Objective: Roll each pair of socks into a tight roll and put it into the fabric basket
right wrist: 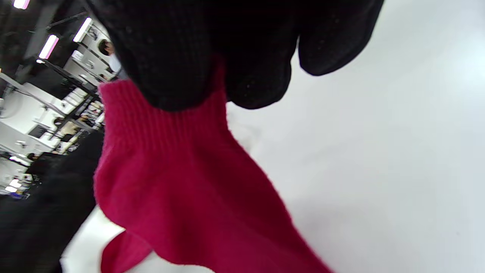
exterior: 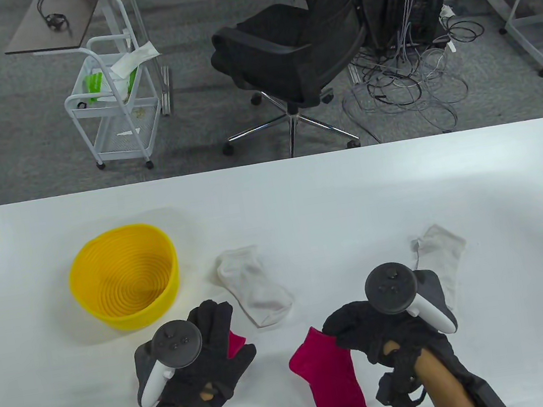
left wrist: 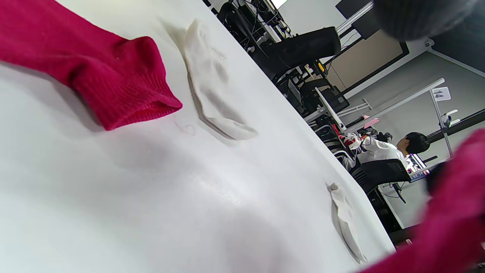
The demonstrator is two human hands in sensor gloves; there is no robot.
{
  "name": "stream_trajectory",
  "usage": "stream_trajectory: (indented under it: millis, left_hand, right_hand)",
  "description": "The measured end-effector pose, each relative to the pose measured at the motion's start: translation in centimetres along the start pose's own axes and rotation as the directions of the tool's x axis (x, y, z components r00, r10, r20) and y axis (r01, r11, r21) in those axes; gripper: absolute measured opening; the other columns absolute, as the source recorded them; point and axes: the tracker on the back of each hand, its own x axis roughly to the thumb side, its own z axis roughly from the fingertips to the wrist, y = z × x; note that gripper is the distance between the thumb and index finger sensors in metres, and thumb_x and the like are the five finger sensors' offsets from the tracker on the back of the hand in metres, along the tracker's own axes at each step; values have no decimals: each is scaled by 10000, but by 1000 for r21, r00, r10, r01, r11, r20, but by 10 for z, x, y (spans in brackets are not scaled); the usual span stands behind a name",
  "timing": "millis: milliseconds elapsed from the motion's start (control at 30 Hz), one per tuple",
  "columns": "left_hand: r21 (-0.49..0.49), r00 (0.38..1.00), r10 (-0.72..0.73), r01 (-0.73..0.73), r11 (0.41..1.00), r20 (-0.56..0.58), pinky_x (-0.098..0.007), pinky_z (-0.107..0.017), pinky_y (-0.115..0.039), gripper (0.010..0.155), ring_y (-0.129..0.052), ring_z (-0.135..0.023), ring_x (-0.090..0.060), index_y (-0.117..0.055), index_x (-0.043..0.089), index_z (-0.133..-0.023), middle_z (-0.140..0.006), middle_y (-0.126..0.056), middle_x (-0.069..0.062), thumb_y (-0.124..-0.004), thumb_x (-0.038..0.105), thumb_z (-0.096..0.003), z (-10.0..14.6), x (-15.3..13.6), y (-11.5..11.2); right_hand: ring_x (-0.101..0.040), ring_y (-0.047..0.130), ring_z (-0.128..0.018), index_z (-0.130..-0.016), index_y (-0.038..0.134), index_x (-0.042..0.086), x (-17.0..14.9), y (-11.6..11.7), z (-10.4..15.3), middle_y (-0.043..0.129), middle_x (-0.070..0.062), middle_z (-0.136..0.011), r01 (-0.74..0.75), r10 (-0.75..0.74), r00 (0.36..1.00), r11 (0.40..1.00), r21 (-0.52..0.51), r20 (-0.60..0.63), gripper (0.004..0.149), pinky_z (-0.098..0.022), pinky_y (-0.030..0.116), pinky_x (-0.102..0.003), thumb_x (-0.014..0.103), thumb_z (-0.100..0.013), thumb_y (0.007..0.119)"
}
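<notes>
A red sock [exterior: 335, 382] lies at the near edge of the table [exterior: 351, 191], its cuff pinched by the right hand [exterior: 373, 336]. The left hand [exterior: 207, 356] grips a second red sock [exterior: 234, 342]. Two white socks [exterior: 257, 292] lie beyond; the yellow basket [exterior: 125, 281] sits far left.

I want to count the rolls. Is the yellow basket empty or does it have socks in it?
Empty. The table view shows the basket's bare ribbed bottom, and all the socks lie outside it on the table.
</notes>
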Motion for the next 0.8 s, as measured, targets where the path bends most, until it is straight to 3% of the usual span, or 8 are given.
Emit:
stream_trajectory:
  millis: [100, 267, 467, 667, 800]
  left_hand:
    - [-2, 1000, 1, -1, 1000, 3, -510, -699, 9, 856, 82, -1073, -181, -135, 442, -1011, -1107, 47, 117, -643, 684, -365, 0, 1, 0]
    - [-9, 1000, 1, -1, 1000, -4, -510, -700, 8, 856, 80, -1074, -181, -136, 441, -1011, -1109, 45, 116, -643, 684, -365, 0, 0, 0]
    - [-15, 1000, 2, -2, 1000, -8, -510, -700, 7, 857, 81, -1074, -182, -138, 439, -1012, -1110, 43, 114, -643, 684, -364, 0, 0, 0]
    - [-27, 1000, -10, 10, 1000, -7, -510, -700, 5, 857, 80, -1073, -184, -138, 438, -1013, -1109, 41, 112, -642, 684, -365, 0, 2, -2]
    - [-33, 1000, -15, 14, 999, -15, -510, -700, 4, 856, 79, -1073, -185, -140, 437, -1013, -1109, 42, 113, -641, 684, -365, -1, 0, -2]
  right_hand:
    - [-151, 974, -709, -751, 897, 386, -15, 13, -20, 922, 103, -829, -48, 44, 996, 997, -55, -78, 375, -620, 749, -509, 325, -383, 939]
    - [-143, 965, -727, -754, 886, 392, -30, 16, -44, 913, 121, -836, -65, 42, 985, 988, -139, -167, 378, -632, 741, -505, 329, -384, 932]
    - [-140, 958, -736, -764, 870, 388, -42, 15, -62, 903, 120, -845, -85, 18, 963, 968, -237, -269, 385, -641, 734, -503, 333, -386, 922]
    - [-135, 954, -754, -783, 853, 395, -50, 32, -75, 892, 128, -863, -185, 93, 945, 942, -280, -313, 394, -648, 732, -498, 346, -395, 902]
    - [-196, 843, -930, -893, 749, 409, -48, 38, -77, 798, 126, -984, -297, 198, 921, 914, -277, -335, 485, -694, 672, -527, 391, -416, 837]
